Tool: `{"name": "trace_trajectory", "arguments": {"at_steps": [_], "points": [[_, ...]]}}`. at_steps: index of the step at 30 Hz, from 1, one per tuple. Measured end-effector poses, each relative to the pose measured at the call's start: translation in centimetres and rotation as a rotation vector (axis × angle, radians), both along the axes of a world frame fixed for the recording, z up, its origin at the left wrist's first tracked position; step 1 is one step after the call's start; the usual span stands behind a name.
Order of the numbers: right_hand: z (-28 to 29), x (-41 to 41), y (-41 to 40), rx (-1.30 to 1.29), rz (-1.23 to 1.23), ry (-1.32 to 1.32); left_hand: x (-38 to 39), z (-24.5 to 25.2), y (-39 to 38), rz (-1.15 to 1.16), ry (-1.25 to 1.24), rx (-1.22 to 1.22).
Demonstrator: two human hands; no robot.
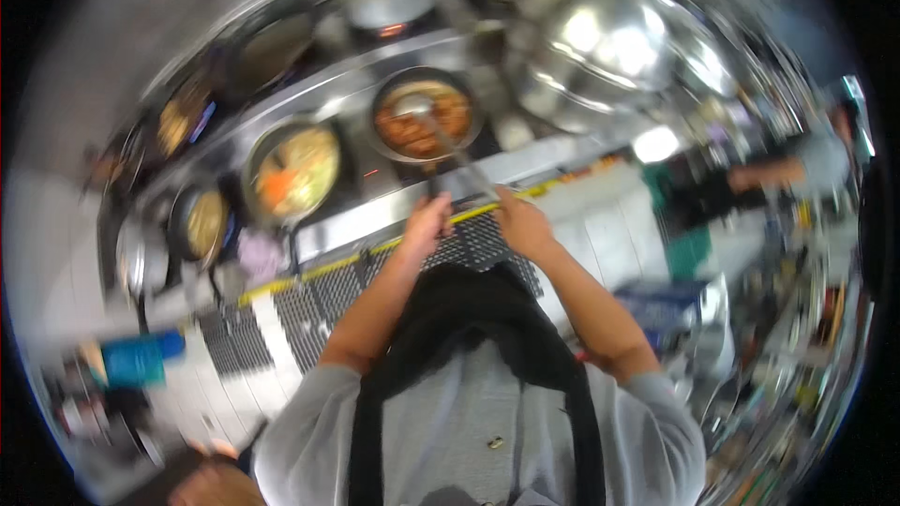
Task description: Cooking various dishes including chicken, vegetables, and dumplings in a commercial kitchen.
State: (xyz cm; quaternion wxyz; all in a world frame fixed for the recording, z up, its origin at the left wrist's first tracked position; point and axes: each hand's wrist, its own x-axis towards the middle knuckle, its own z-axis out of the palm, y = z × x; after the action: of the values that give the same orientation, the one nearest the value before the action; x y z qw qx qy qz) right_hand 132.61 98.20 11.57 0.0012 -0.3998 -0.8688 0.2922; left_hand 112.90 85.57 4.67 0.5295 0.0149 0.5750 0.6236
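My left hand [429, 226] grips the dark handle of a frying pan [382, 148] on the stove. Reddish-brown food [450, 116] in sauce covers most of the pan's bottom. In my right hand [522, 223] is the long handle of a metal ladle [460, 158], whose bowl rests in that food. To the left sits a larger pan [251, 154] holding yellow-green and orange food, its handle towards me. Motion blur hides the finer detail of the food.
Behind stands a metal pot [390, 0] above a red glow. A large shiny metal dome [598, 35] is at the back right. Smaller pans, one with yellowish food [205, 225], and a pinkish cloth [260, 253] lie left. Another person [787, 169] stands at right; a hand [218, 485] shows at lower left.
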Motion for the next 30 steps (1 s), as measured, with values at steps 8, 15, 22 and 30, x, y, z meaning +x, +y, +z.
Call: {"name": "trace_trajectory", "arguments": {"at_steps": [8,15,22,30], "points": [[5.3,9.1,3.2,0.018,-0.155,0.117,-1.3,1.1,-0.2,0.01,0.023,-0.16],[10.3,52.3,7.5,1.175,-1.455,-0.06,-2.9,2.8,1.2,-0.036,1.477,-0.29],[6.0,87.8,-14.5,0.422,-1.383,-0.964,-2.4,16.1,22.1,-0.272,1.424,0.243],[11.9,84.1,-5.6,0.552,-1.177,-0.513,6.7,34.6,49.6,-0.152,2.114,0.204]]}}
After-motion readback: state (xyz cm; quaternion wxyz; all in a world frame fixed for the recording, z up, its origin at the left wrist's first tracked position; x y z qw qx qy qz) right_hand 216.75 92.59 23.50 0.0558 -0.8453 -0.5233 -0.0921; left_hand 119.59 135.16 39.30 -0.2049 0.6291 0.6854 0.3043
